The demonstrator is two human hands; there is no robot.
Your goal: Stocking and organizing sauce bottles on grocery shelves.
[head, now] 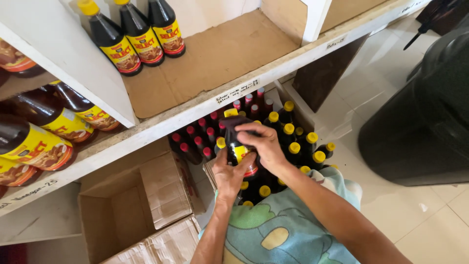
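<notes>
A white shelf is taken as the landmark. It is lined with a sheet of brown cardboard, probably so that bottles stand on a smooth surface rather than on the worn paint.

To the right of the shelf, on the tiled floor, a large dark bin is seen. Below the shelf and to its left, an open cardboard box is set with its flaps spread, so the inside can be reached from above. On the shelf, at its back left corner, three dark sauce bottles are stood tight together, labels outward. Under the shelf's front edge, many small bottles with yellow and red caps are packed upright, cap beside cap, which keeps them from tipping.

Just below the shelf's front edge, above those packed bottles, one dark bottle with a yellow label is held. The left hand is wrapped around its lower body from beneath for support. The right hand is closed over its upper part, fingers curled down across the neck.
</notes>
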